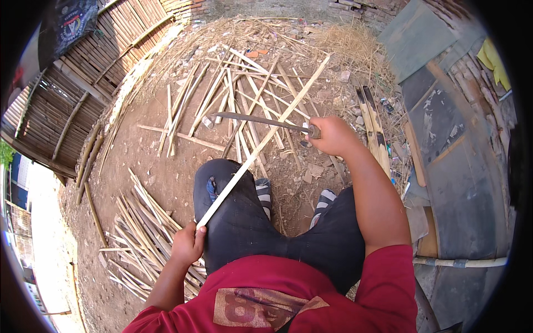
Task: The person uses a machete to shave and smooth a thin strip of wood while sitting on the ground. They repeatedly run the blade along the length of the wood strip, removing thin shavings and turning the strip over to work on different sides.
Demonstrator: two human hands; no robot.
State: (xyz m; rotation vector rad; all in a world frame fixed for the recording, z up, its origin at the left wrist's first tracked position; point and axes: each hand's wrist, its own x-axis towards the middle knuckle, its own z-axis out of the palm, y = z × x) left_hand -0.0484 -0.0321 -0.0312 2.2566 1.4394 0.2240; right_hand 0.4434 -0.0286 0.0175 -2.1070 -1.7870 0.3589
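The left hand (187, 245) is pinching one bamboo strip (239, 173), which is slanting across the black trousers (244, 236); the right hand (331, 136) is clenching one machete (252, 118) beyond them. One scattered heap (257, 101) is lying beyond the trousers, a second heap (143, 228) to their left.

light: bright daylight, fairly even over the dirt ground (147, 152) | glare: sunlit strip (50, 227) far left totally blown out to white | shadows: soft, black trousers (239, 238) go kinda murky | lens: big fisheye, bamboo panel (41, 127) bowing, corners black | focus: middle pretty crisp, rim mushy, bluish fringing lower left
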